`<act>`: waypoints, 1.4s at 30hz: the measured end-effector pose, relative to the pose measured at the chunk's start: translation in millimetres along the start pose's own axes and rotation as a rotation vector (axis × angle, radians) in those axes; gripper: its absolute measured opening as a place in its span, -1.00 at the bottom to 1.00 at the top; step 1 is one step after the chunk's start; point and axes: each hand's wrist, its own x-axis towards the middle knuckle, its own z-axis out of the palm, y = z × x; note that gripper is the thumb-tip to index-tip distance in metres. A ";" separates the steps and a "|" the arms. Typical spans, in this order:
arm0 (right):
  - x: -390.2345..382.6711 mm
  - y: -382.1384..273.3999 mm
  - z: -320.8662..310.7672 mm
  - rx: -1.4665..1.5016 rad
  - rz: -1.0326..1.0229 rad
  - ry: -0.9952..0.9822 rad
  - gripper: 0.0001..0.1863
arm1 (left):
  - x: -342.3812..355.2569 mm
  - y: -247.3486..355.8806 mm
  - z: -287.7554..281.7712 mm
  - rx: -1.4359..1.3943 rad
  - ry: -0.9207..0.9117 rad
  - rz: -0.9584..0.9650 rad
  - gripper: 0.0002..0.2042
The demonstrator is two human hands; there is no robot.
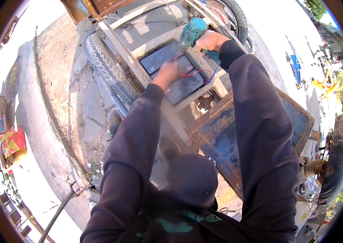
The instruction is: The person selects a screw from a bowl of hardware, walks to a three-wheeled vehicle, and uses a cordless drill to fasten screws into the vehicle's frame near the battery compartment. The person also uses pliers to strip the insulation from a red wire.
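My right hand (210, 41) is wrapped round the handle of a teal cordless drill (193, 31), its front end pointing down toward the dark batteries (184, 87). The batteries sit side by side in a pale metal frame (129, 60). Over them my left hand (168, 74) is closed and slightly blurred, below the drill's tip. A thin red wire (204, 70) comes out on both sides of its fingers, which seem to pinch it; the fingertips are partly hidden. Beside the frame's right bar lies a short blue wire (212, 75).
A tyre (108, 67) stands left of the frame, another wheel (238, 20) at its far right. Close by on the right is a rusty metal box (220, 139). A dark vehicle seat (337, 156) with a coil spring (314, 167) stands farther right. Cracked concrete (64, 81) spreads left.
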 end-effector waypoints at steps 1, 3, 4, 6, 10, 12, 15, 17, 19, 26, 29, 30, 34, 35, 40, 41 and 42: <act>0.9 -0.7 -1.0 -0.050 0.046 -0.009 -0.65 | -0.9 2.2 2.0 -0.008 0.003 -0.022 -0.81; 8.3 -17.9 -7.7 -0.152 0.112 -0.026 -0.61 | 11.0 -5.7 -11.8 0.154 0.031 0.086 -0.83; 11.3 -35.5 -18.5 -0.189 0.135 -0.039 -0.62 | 21.9 -14.0 -27.1 0.325 0.057 0.211 -0.83; 14.5 -46.7 -29.0 -0.245 0.216 -0.132 -0.68 | 25.7 -21.5 -22.5 0.490 0.047 0.296 -0.84; 24.0 -21.4 -21.8 0.033 0.233 -0.147 -0.77 | 31.8 -29.1 -24.8 0.497 0.047 0.327 -0.82; 15.9 -11.0 -22.2 0.118 0.223 -0.141 -0.77 | 23.7 -20.4 -18.3 0.331 0.068 0.245 -0.80; 4.6 -4.7 -20.3 0.060 0.191 -0.132 -0.80 | -2.0 0.2 0.4 0.008 0.089 0.004 -0.74; 10.2 -4.3 -22.2 -0.018 0.143 -0.131 -0.81 | -10.0 5.8 0.9 0.046 0.052 0.038 -0.70; 13.2 -12.4 -26.3 -0.079 0.178 -0.128 -0.76 | -15.2 5.2 2.1 0.005 0.060 -0.008 -0.67; 16.7 13.6 -33.7 -0.074 0.233 -0.151 -0.63 | 2.6 -8.2 3.2 0.165 0.171 0.097 -0.60; 18.4 6.0 -35.1 -0.251 -0.068 0.007 -0.60 | 24.9 -19.1 -24.7 0.368 0.375 0.156 -0.60; 12.1 15.9 -26.8 -0.198 -0.101 0.028 -0.57 | 12.5 -8.9 -18.8 0.489 0.365 0.142 -0.60; 3.7 0.7 -54.5 0.040 -0.164 0.033 -0.49 | -15.7 2.5 -18.0 0.929 0.360 0.266 -0.41; -8.7 0.0 -71.1 0.105 -0.121 0.016 -0.51 | -30.5 11.7 -2.1 1.029 0.319 0.277 -0.35; -17.0 -24.1 -109.6 0.025 -0.030 0.268 -0.56 | -40.9 6.1 -12.4 1.208 0.364 0.371 -0.07; -20.3 -22.7 -111.6 0.119 0.065 0.292 -0.56 | -45.1 8.3 -12.8 1.267 0.338 0.401 -0.11; -30.5 -25.2 -114.8 0.174 0.199 0.298 -0.53 | -47.4 8.3 -13.0 1.324 0.310 0.431 -0.15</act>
